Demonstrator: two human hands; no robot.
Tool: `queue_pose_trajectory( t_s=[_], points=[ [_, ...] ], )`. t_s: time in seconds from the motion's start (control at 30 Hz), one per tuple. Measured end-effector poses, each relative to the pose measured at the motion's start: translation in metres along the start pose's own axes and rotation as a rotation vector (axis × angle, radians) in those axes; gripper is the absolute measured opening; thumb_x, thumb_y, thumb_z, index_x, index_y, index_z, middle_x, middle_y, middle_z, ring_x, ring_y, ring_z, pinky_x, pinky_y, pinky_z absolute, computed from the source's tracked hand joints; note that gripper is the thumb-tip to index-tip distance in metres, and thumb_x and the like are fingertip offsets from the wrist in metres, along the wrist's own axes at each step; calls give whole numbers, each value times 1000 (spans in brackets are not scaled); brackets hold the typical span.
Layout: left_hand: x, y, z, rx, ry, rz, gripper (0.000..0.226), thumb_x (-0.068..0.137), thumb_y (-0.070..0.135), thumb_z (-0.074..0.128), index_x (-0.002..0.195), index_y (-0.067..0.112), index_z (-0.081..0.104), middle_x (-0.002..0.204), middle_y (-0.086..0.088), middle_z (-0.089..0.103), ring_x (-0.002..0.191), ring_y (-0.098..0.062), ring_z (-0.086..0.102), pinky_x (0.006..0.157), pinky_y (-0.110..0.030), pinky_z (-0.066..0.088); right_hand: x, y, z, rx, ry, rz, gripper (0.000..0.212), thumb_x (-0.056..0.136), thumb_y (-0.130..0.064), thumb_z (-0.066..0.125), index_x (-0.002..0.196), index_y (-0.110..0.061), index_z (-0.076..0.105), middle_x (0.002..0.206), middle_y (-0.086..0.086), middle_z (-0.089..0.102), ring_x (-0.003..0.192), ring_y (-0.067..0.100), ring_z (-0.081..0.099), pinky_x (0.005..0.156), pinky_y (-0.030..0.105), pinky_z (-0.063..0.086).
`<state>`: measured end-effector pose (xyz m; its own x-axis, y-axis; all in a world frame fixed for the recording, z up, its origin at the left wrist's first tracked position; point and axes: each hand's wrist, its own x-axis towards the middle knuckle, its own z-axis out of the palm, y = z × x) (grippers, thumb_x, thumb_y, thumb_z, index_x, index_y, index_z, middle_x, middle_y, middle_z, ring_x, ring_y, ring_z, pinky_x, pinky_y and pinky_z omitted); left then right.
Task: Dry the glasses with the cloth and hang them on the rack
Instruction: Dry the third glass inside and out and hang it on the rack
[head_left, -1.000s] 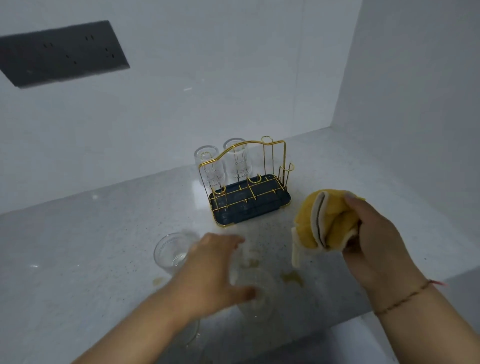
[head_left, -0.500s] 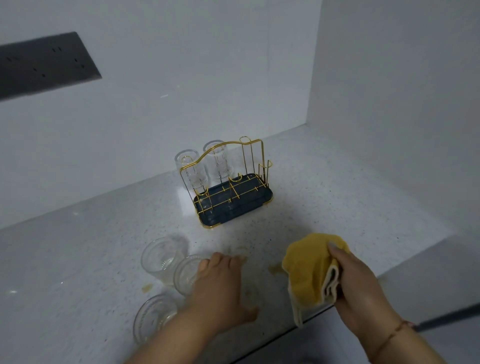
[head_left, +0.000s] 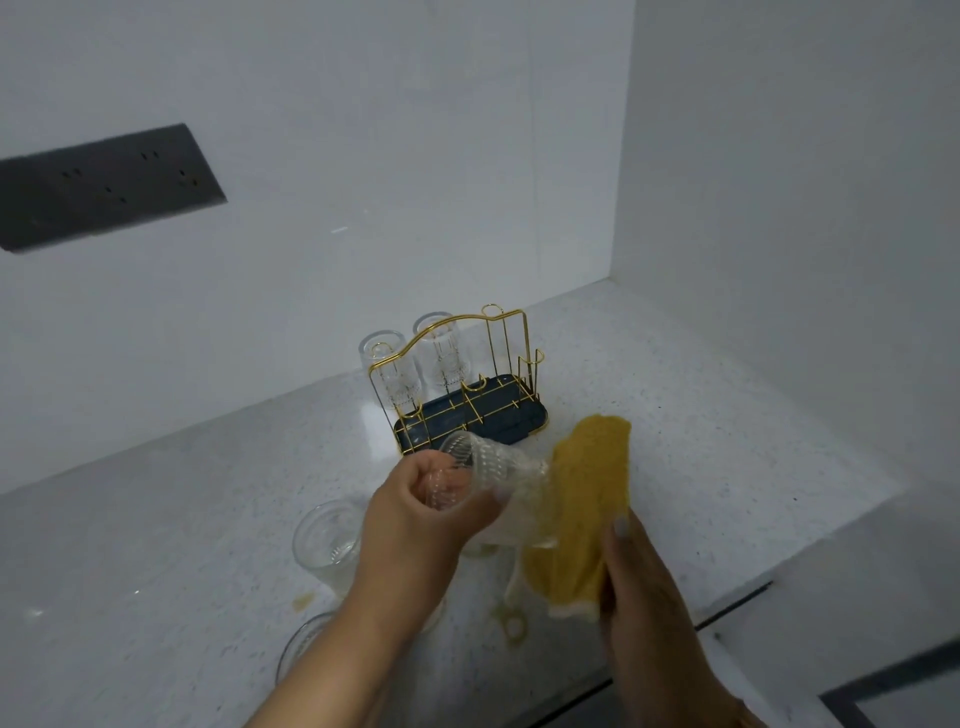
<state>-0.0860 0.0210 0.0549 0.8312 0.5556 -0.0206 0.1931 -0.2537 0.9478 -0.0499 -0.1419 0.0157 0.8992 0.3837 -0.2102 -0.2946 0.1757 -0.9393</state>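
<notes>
In the head view, the left hand (head_left: 431, 512) gripped a clear, ribbed drinking glass (head_left: 480, 478) around its near end, fingers and thumb curled round it and lifting it off the pale speckled stone counter (head_left: 701, 467), just in front of the gold wire rack with its dark blue drip tray (head_left: 470, 387). The glass lay roughly on its side, its long axis running left to right with a slight upward tilt toward the left. The far end pressed into the mustard-yellow cloth (head_left: 587, 514), probably so the fabric could wipe it; which end was the mouth could not be told through the blur. The right hand (head_left: 641, 587) clutched the cloth from below, fingers closed on its lower fold, holding it upright like a pad against the glass. Two more patterned clear glasses (head_left: 415, 366) hung upside down on the rack's far left pegs, likely done. Other clear glasses (head_left: 327, 540) stood on the counter's near left, seemingly awaiting drying.
</notes>
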Motion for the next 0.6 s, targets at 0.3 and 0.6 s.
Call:
queue_pose_trajectory(
  t_s=[0.3, 0.6],
  points=[
    [-6, 12, 4, -385, -49, -23, 62, 49, 43, 79, 97, 4, 70, 82, -8, 76, 73, -13, 71, 61, -16, 53, 7, -9, 4, 363, -83, 134, 44, 83, -44, 45, 110, -16, 65, 100, 12, 73, 86, 28, 70, 80, 43, 53],
    [11, 24, -11, -548, 21, -66, 100, 38, 38, 83, 128, 4, 56, 92, -6, 75, 83, -17, 69, 97, -42, 47, 8, -32, -14, 25, 111, -246, 51, 66, -69, 63, 110, -46, 50, 101, -9, 69, 92, 17, 69, 67, 30, 56]
  ],
)
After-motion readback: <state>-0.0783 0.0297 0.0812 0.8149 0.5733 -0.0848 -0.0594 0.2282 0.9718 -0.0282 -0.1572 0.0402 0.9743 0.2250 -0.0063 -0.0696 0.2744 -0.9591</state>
